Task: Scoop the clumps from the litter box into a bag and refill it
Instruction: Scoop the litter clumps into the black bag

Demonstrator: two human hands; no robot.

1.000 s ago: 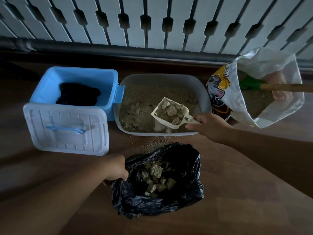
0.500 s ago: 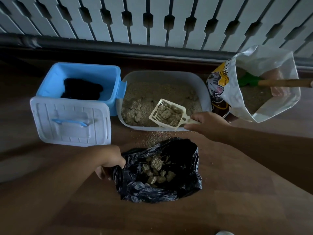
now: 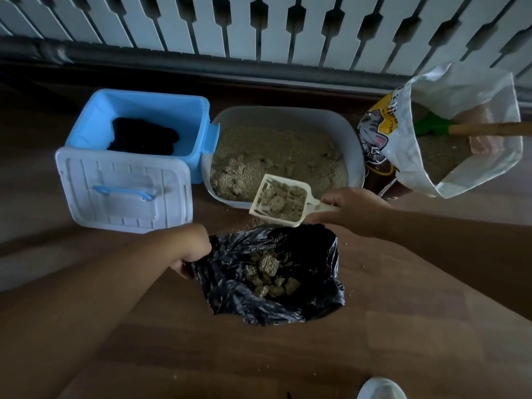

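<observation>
A grey litter box (image 3: pixel 355 145) full of sandy litter stands on the wooden floor. My right hand (image 3: pixel 349 210) grips the handle of a cream slotted scoop (image 3: pixel 280 200) loaded with clumps, held over the box's near rim, just above the far edge of a black plastic bag (image 3: pixel 313 286). My left hand (image 3: pixel 191 246) holds the bag's left edge, keeping its mouth wide. Several clumps (image 3: pixel 269 276) lie inside the bag. An opened litter sack (image 3: pixel 457 131) with a cat picture stands to the right of the box.
A blue bin (image 3: pixel 144 108) with dark contents sits left of the litter box, its white lid (image 3: pixel 123 191) leaning against its front. A green spade with a wooden handle (image 3: pixel 486 128) sticks out of the sack. Spilled grains dot the floor. A white fence runs behind.
My right hand has carried the loaded scoop out of the litter box, nearer to me and to the bag's far edge. My left hand keeps hold of the bag.
</observation>
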